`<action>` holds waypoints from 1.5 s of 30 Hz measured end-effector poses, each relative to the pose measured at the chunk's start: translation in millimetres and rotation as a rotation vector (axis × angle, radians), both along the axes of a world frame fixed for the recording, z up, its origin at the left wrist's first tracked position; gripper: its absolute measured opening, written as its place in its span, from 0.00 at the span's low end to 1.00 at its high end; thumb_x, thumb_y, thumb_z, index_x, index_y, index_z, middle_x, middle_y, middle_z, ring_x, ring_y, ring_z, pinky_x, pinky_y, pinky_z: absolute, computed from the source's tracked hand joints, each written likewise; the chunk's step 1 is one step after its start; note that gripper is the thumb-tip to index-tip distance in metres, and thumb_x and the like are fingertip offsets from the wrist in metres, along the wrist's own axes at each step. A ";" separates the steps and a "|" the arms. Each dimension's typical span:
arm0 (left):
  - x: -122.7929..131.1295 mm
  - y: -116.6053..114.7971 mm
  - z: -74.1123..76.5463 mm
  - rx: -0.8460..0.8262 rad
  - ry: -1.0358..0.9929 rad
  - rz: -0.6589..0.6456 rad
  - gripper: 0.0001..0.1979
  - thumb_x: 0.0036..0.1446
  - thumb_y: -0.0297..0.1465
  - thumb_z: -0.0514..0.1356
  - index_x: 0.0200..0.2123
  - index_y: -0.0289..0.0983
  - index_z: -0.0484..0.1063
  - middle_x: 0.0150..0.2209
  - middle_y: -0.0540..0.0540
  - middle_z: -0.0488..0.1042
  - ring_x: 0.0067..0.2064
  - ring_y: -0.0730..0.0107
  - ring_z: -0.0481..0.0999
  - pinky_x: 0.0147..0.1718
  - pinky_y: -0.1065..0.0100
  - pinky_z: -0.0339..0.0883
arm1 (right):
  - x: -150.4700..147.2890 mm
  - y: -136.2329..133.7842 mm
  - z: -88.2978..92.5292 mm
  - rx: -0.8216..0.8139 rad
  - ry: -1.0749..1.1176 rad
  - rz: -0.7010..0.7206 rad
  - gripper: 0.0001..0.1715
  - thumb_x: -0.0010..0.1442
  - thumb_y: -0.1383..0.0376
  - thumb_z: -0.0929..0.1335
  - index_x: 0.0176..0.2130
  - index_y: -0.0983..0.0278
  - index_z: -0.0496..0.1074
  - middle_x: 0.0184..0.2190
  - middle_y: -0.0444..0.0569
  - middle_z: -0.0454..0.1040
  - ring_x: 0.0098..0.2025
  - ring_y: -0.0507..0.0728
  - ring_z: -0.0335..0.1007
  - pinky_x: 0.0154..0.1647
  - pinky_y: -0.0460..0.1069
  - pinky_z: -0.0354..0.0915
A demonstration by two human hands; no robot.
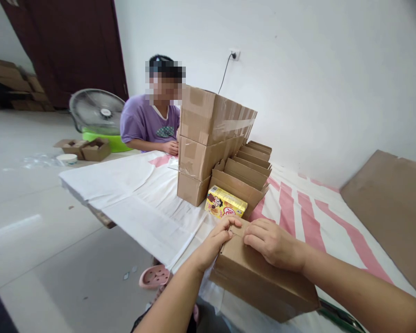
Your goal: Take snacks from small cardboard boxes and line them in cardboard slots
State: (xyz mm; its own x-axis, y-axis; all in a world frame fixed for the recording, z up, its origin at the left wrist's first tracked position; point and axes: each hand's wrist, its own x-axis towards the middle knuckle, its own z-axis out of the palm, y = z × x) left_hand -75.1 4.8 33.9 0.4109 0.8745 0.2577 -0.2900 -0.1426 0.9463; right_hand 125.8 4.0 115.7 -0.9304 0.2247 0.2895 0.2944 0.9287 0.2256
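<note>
A small brown cardboard box (260, 277) lies close to me on the table's near edge. My left hand (217, 240) pinches its far end flap, fingers curled on the cardboard. My right hand (272, 243) rests on top of the same box, fingers bent and pressing down at the flap. Just beyond the box sits a yellow snack package (225, 203) with a cartoon figure.
A stack of taped cardboard boxes (208, 134) and a row of open folded boxes (246, 173) stand mid-table on a white and pink striped cloth (298, 203). Another person in a purple shirt (149, 122) sits across. A fan (97, 111) and flat cardboard (388, 203) lie around.
</note>
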 end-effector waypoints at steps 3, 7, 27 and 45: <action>-0.6 -0.2 0.0 -0.008 0.009 0.002 0.16 0.50 0.34 0.54 0.44 0.40 0.67 0.52 0.44 0.69 0.56 0.51 0.63 0.56 0.55 0.53 | 6.1 -0.6 0.3 -0.037 -0.004 -0.013 0.17 0.68 0.74 0.56 0.36 0.64 0.70 0.35 0.52 0.75 0.37 0.56 0.66 0.40 0.52 0.67; -0.2 0.2 -1.7 -0.019 0.016 -0.010 0.17 0.50 0.34 0.55 0.45 0.40 0.68 0.55 0.44 0.67 0.57 0.50 0.62 0.56 0.54 0.53 | 13.3 -3.5 -0.8 -0.083 0.036 -0.032 0.16 0.68 0.74 0.56 0.37 0.63 0.69 0.34 0.51 0.74 0.36 0.56 0.64 0.41 0.52 0.66; 4.6 0.3 -4.3 -0.048 -0.001 0.022 0.17 0.48 0.37 0.56 0.43 0.39 0.69 0.51 0.44 0.70 0.54 0.49 0.65 0.54 0.53 0.55 | 49.6 -35.2 4.2 -0.671 0.602 -0.582 0.11 0.67 0.58 0.63 0.35 0.60 0.67 0.29 0.44 0.69 0.29 0.53 0.66 0.28 0.47 0.65; 47.1 -81.6 22.9 1.112 0.260 0.746 0.14 0.52 0.20 0.57 0.41 0.39 0.71 0.41 0.44 0.77 0.48 0.60 0.73 0.51 0.57 0.67 | 56.7 -85.1 19.2 -0.889 0.687 -0.791 0.23 0.60 0.46 0.66 0.32 0.62 0.67 0.25 0.42 0.64 0.28 0.51 0.59 0.28 0.47 0.58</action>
State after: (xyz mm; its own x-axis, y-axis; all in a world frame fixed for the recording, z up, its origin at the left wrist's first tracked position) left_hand -28.0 -76.8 56.8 0.0811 0.2913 0.9532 0.3578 -0.9011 0.2449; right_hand 182.5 -81.1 134.9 -0.1983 0.9732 0.1165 0.6177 0.2164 -0.7561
